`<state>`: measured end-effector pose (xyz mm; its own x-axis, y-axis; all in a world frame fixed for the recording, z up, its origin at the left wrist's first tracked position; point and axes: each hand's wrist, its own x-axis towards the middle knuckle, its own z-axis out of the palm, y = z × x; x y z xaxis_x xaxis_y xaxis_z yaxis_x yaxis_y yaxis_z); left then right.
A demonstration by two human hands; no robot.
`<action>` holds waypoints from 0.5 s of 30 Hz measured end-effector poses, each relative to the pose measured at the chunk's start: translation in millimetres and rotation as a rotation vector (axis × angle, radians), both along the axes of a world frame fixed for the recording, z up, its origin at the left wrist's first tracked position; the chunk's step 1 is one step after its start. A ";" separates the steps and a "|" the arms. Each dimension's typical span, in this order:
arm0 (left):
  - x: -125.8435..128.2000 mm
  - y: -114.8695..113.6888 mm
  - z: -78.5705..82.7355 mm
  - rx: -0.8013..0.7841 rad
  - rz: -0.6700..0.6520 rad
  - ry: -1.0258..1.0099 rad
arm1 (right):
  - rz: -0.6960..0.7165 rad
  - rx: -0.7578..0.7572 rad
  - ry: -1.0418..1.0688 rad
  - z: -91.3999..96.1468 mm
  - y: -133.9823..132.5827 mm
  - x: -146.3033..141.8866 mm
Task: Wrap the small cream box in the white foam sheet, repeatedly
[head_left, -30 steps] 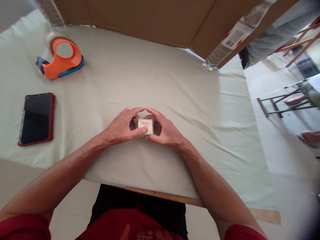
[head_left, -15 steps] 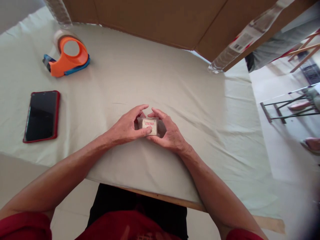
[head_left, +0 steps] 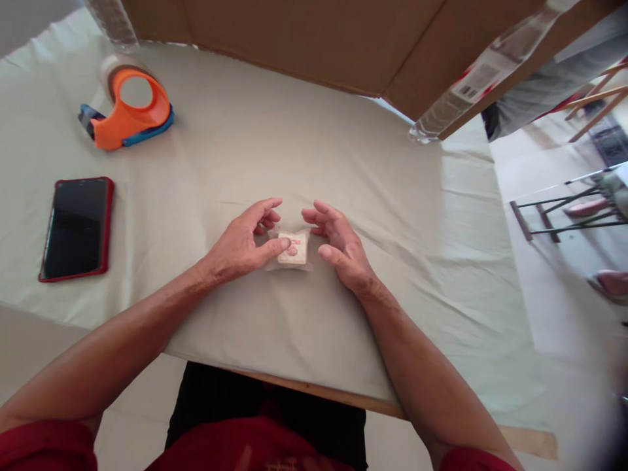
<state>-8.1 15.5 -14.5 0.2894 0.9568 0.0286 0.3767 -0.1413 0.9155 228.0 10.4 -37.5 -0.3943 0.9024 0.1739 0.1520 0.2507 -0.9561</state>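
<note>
A small pale block with red print, wrapped in clear plastic (head_left: 293, 252), lies on the cloth-covered table between my hands. My left hand (head_left: 245, 241) is at its left side, fingers apart and curved. The left thumb reaches over the block's left edge; whether it touches the wrapper I cannot tell. To the right, my right hand (head_left: 341, 245) is held off the packet, with thumb and fingers spread and nothing in them.
An orange and blue tape dispenser (head_left: 130, 121) stands at the upper left. Below it lies a black phone in a red case (head_left: 77, 227). A large cardboard box (head_left: 294, 46) with taped edges spans the back. Beyond the table's right edge are a folding stool (head_left: 564, 212) and another person's foot (head_left: 611, 284).
Both hands have loosened from around the wrapped block. My right hand has moved away to the right, and the packet now rests on the cloth.
</note>
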 end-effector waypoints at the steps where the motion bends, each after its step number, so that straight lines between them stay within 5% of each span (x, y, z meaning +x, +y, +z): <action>1: -1.1 0.8 0.7 0.004 0.018 0.008 | -0.022 0.002 -0.009 -0.2 0.6 0.3; 15: -1.1 0.4 8.4 -0.008 -0.146 0.201 | 0.008 0.070 -0.143 2.4 -4.0 -12.5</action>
